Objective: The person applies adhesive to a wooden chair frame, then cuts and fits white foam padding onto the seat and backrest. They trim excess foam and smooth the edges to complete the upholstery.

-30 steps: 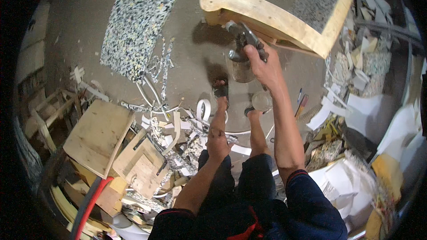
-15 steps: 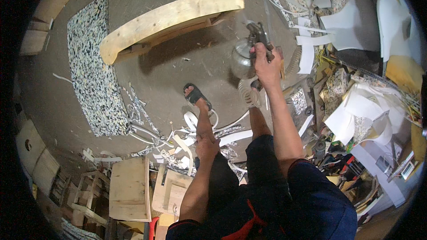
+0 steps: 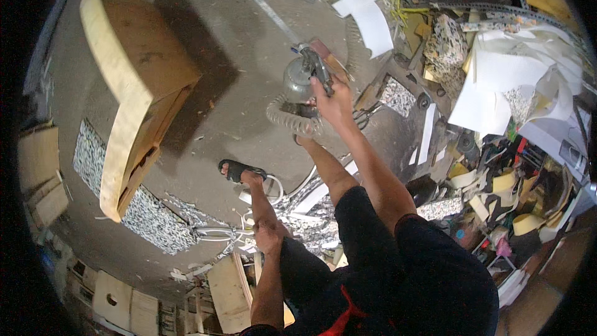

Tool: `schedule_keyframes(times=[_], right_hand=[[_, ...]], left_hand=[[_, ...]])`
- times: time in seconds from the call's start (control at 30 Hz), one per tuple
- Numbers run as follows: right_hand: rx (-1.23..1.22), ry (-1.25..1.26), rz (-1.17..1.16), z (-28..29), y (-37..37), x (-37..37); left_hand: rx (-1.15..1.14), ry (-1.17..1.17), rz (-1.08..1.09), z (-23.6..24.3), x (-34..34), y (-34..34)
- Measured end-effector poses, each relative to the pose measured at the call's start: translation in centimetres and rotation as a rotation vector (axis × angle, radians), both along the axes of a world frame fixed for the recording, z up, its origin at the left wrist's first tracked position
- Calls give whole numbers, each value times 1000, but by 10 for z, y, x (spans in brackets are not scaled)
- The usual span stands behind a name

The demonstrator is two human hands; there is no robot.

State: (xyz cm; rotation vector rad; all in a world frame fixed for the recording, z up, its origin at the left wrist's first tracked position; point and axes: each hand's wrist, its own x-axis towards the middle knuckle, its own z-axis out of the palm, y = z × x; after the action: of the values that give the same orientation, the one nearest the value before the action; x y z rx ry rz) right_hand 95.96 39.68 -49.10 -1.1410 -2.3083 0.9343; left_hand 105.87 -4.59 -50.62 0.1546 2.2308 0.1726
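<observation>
My right hand (image 3: 334,101) is wrapped round the handle of a metal spray gun (image 3: 316,67), held out over the floor. A rounded cup (image 3: 297,81) sits at the gun's side, and a clear coiled hose (image 3: 291,119) loops close below it. Low on my bent knee lies my left hand (image 3: 268,236), holding nothing, its fingers resting against the leg. Left of the gun, apart from both hands, a curved wooden frame (image 3: 134,71) with a pale front edge stands on the floor.
A speckled foam sheet (image 3: 155,227) lies partly behind the frame. Offcut strips (image 3: 311,199) litter the floor round my feet. White foam sheets (image 3: 497,90) and mixed scraps (image 3: 504,199) are heaped at the right. Wooden panels (image 3: 115,298) stand at the lower left.
The view has turned, so the wooden frame now appears further left and more upright in the picture. The spray gun, still in my right hand, appears further left and lower. My left hand stays on the knee.
</observation>
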Motion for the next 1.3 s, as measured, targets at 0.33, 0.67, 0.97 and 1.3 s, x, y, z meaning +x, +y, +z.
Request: schedule_keyframes(times=[0.33, 0.67, 0.97, 1.3], right_hand=[[-60, -286, -188, -172, 191, 43], [-135, -49, -256, -278, 237, 66], [240, -511, -181, -317, 308, 91], [211, -1409, 192, -348, 376, 109]], left_hand=[[-292, -50, -204, -33, 17, 51], [-512, -214, -213, -53, 12, 66], [-634, -165, -234, -53, -5, 82], [-558, -188, -205, -62, -17, 93]])
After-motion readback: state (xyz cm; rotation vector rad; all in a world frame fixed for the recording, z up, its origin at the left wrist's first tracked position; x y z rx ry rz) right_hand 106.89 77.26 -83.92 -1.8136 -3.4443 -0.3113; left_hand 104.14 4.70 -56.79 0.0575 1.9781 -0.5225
